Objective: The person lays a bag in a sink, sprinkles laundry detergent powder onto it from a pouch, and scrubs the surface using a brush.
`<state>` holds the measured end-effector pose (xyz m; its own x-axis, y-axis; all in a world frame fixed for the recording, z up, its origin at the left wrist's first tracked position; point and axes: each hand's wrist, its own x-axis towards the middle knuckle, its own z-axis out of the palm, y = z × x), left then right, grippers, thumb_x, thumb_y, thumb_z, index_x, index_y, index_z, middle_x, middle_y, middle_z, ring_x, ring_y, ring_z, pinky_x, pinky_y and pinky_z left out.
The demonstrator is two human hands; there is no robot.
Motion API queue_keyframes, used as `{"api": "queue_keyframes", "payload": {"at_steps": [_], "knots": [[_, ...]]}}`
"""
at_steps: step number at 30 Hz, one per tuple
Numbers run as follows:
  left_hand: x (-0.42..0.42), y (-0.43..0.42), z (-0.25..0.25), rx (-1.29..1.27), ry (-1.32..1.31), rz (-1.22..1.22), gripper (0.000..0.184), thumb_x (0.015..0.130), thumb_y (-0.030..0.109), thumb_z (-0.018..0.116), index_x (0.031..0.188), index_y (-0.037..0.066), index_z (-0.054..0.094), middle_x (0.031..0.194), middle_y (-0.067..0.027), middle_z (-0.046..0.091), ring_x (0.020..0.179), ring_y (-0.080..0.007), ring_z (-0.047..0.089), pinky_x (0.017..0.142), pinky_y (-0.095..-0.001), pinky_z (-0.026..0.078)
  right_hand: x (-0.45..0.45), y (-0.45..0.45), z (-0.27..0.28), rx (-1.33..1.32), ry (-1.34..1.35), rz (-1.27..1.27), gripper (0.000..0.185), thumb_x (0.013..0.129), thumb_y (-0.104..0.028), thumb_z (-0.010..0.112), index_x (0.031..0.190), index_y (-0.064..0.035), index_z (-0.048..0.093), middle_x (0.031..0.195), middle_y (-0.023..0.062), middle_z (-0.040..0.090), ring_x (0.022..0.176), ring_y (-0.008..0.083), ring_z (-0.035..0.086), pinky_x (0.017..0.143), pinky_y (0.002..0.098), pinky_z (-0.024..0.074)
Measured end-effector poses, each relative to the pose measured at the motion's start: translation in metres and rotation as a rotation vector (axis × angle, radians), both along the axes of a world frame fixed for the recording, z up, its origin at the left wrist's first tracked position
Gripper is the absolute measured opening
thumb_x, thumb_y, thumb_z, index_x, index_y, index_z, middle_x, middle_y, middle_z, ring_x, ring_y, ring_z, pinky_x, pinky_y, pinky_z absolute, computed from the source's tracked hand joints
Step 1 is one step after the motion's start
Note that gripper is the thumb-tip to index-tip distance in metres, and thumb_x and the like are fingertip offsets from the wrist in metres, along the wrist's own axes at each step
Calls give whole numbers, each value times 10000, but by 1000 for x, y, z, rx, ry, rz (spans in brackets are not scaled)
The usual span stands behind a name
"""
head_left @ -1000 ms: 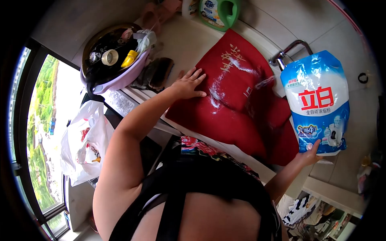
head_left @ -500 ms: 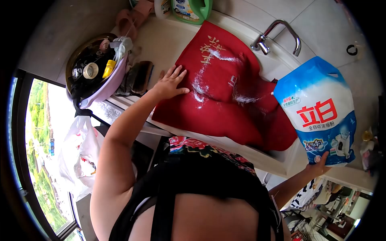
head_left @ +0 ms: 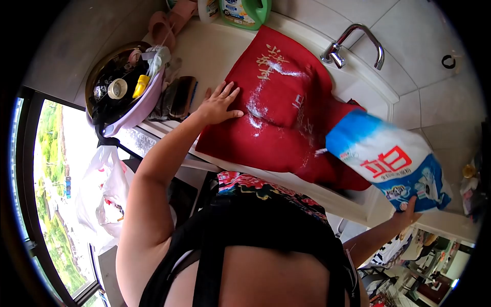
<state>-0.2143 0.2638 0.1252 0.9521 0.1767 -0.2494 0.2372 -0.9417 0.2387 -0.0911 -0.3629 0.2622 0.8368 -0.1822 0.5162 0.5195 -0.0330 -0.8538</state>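
A red cloth (head_left: 276, 128) with gold characters lies spread over the sink and its ledge, with streaks of white powder on it. My left hand (head_left: 220, 106) rests on the cloth's left edge, fingers spread and holding nothing. My right hand (head_left: 407, 214) grips the bottom end of a blue and white bag of washing powder (head_left: 388, 158). The bag is tilted, its top end pointing left above the right part of the cloth. Only part of the right hand shows; the rest is behind the bag.
A chrome faucet (head_left: 353, 41) stands behind the sink (head_left: 360, 92). On the left are a purple basin (head_left: 135, 110) with dark items and a brush (head_left: 182, 97). Bottles (head_left: 240, 13) stand at the back. A white plastic bag (head_left: 105, 189) hangs near the window.
My right hand has tipped the powder bag over to the left, and more powder lies on the cloth's right part. The view has shifted. My left hand stays on the cloth.
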Motion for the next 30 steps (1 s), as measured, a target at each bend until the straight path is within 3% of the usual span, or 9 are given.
{"api": "queue_keyframes", "payload": {"at_steps": [8, 10, 16, 22, 24, 26, 28, 29, 30], "knots": [[1, 3, -9, -45, -49, 1, 962, 837, 784, 443, 1565, 205, 197, 1644, -82, 104, 1520, -279, 17, 1176, -607, 74, 38, 143, -5, 104, 49, -53, 621, 849, -22, 721, 1376, 100, 417, 1351, 228, 535, 1138, 298, 598, 965, 416, 496], [0, 0, 1, 11, -7, -15, 918, 863, 718, 498, 1552, 168, 242, 1631, -131, 128, 1512, -324, 41, 1186, -557, 144, 43, 174, 3, 65, 36, 35, 584, 852, -28, 720, 1350, 100, 443, 1324, 218, 558, 1112, 286, 611, 958, 411, 499], [0, -1, 5, -23, 10, -2, 939, 854, 735, 490, 1558, 176, 219, 1634, -124, 120, 1516, -313, 19, 1167, -622, 99, 88, 252, 11, 86, -116, -35, 460, 846, -91, 764, 1210, 87, 546, 1195, 184, 634, 977, 241, 656, 845, 360, 547], [1, -2, 15, -51, 69, -10, 929, 871, 711, 491, 1561, 159, 204, 1639, -127, 95, 1517, -314, 2, 1173, -612, 78, 109, 289, 9, 297, -63, 1, 467, 854, -51, 738, 1241, 83, 514, 1247, 198, 608, 1039, 253, 637, 894, 383, 528], [2, -3, 20, -51, 25, 3, 898, 875, 681, 522, 1541, 131, 274, 1628, -141, 143, 1512, -328, 59, 1167, -618, 98, 105, 285, -3, 411, 2, 81, 489, 862, -34, 711, 1298, 56, 509, 1278, 182, 596, 1059, 272, 629, 899, 423, 530], [10, -9, 38, 6, -125, -82, 830, 882, 635, 559, 1496, 107, 377, 1578, -171, 282, 1483, -347, 190, 1173, -570, 166, 90, 285, -14, 500, 176, 144, 513, 906, -136, 686, 1349, 29, 486, 1331, 170, 565, 1131, 295, 595, 976, 452, 489], [27, -23, 63, -279, -351, -126, 811, 869, 624, 592, 1453, 81, 443, 1469, -210, 444, 1401, -372, 364, 1155, -493, 272, 95, 270, -56, 707, 516, 412, 536, 961, -278, 618, 1390, 1, 459, 1385, 158, 530, 1223, 321, 537, 1063, 475, 419], [35, -34, 74, -491, -341, -57, 845, 862, 649, 584, 1452, 63, 434, 1408, -239, 501, 1332, -391, 452, 1126, -431, 339, 85, 275, -67, 726, 571, 491, 550, 974, -325, 585, 1402, -8, 449, 1395, 153, 525, 1248, 326, 519, 1088, 478, 391], [43, -47, 91, -615, -262, 3, 906, 846, 713, 551, 1456, 56, 424, 1409, -253, 493, 1315, -402, 467, 1114, -441, 352, 76, 282, -77, 742, 625, 570, 566, 987, -372, 551, 1413, -17, 438, 1405, 148, 519, 1272, 331, 501, 1112, 482, 363]]}}
